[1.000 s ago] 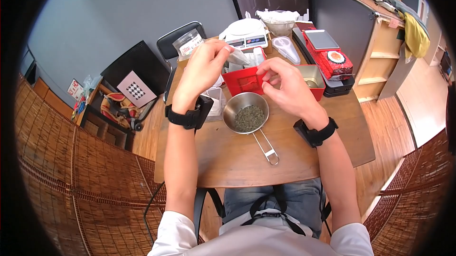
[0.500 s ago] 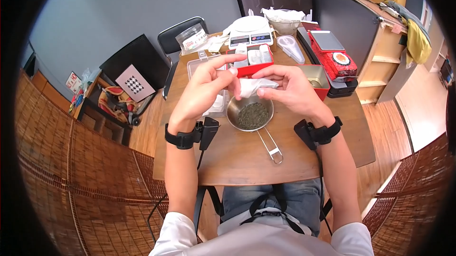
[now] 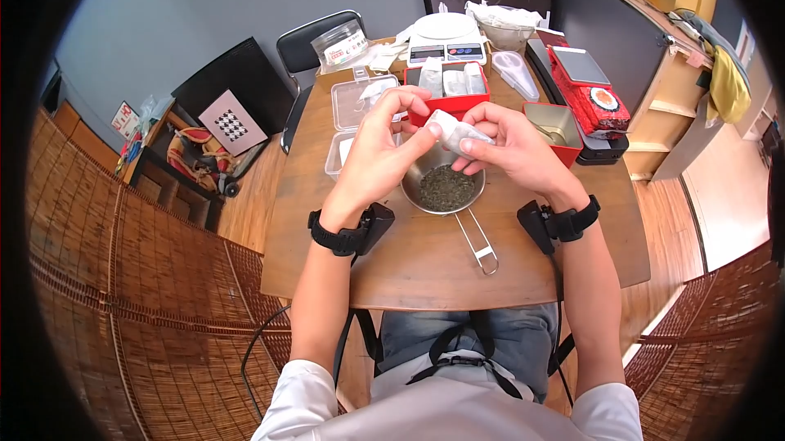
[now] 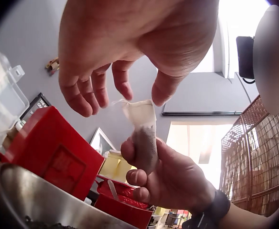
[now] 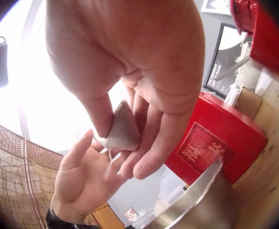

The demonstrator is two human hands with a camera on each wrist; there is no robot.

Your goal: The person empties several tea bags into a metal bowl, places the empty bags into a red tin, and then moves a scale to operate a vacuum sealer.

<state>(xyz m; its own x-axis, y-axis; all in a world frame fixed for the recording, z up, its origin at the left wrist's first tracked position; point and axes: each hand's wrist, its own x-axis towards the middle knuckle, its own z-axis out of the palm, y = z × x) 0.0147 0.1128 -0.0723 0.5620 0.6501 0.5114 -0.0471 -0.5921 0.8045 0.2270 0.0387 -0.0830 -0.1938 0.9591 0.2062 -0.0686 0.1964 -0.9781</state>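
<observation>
A white tea bag (image 3: 458, 137) with dark filling showing through its lower part is up over a steel pan (image 3: 410, 183) of dried leaves (image 3: 446, 189). My right hand (image 3: 523, 146) grips the bag's filled body between thumb and fingers. At its flat top edge, my left hand (image 3: 380, 150) has thumb and index fingertips at opposite corners, pinching across the width. A thin thread (image 4: 116, 101) shows by the left index fingertip in the left wrist view. Behind the pan stands a red tin (image 3: 450, 104) with several white packets (image 3: 454, 81) upright in it.
A clear plastic box (image 3: 335, 164) with its lid raised sits left of the pan. Further back are a white kitchen scale (image 3: 446, 40) and a clear jar (image 3: 343, 47). To the right are an open tin (image 3: 560, 134) and a red package (image 3: 595, 105). The pan's wire handle (image 3: 478, 245) points toward me.
My hands came back from the red tin with the tea bag and now hold it over the pan. Since half a second ago the bag has turned more upright, its filled end in the right hand.
</observation>
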